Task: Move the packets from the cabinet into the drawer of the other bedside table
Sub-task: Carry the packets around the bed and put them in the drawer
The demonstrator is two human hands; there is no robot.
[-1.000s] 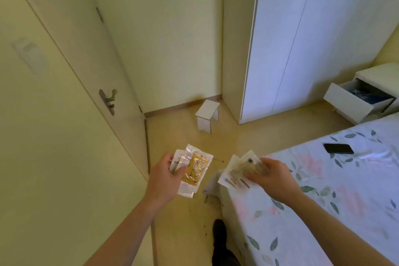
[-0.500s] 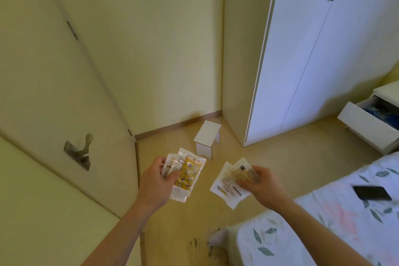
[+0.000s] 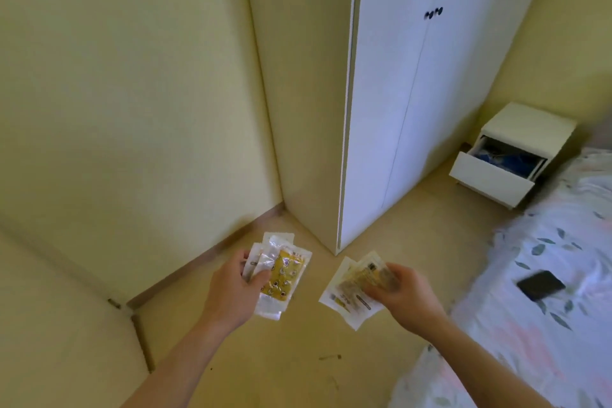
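My left hand [image 3: 235, 291] grips a fan of clear and yellow packets [image 3: 285, 275] at waist height over the floor. My right hand [image 3: 404, 296] grips a second bunch of white and tan packets [image 3: 351, 291], a little to the right. A white bedside table [image 3: 526, 124] stands at the far right against the wall. Its drawer [image 3: 490, 180] is pulled out, with blue things lying inside it.
A tall white wardrobe [image 3: 414, 93] with shut doors fills the middle back. A bed with a floral sheet [image 3: 546, 325] lies at the right, a black phone [image 3: 540, 285] on it. Pale walls and a skirting board run along the left. Bare beige floor leads towards the drawer.
The view has swung right: the door and the small white stool have left the frame, and the bedside table with its pulled-out drawer now shows fully. Both hands keep their packets.
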